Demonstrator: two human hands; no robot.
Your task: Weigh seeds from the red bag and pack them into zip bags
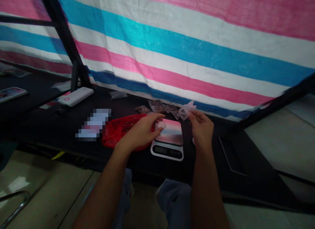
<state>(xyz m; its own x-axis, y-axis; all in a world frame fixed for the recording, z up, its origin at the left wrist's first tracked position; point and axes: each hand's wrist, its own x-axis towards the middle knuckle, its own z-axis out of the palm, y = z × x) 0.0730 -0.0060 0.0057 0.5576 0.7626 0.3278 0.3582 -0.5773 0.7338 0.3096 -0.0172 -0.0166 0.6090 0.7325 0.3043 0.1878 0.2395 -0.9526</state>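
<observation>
My left hand (145,128) is over the left side of a small digital scale (177,133), its thumb and fingers curved around a small white round piece (161,124) above the plate. What exactly that piece is, I cannot make out. Under my left wrist lies a red plastic bag (113,132), open, with dark contents partly hidden. To the right of the scale, my right hand (202,125) pinches a clear plastic bag (186,111). Behind the scale are several small clear packets (157,106) with brown contents. The scale's display (167,152) faces me.
A white box-shaped device (76,96) and a blurred-out flat item (94,125) lie to the left. A phone (12,93) is at the far left. A dark flat tray-like object (230,156) sits at right. Striped sheeting (172,41) hangs behind the black table (137,163).
</observation>
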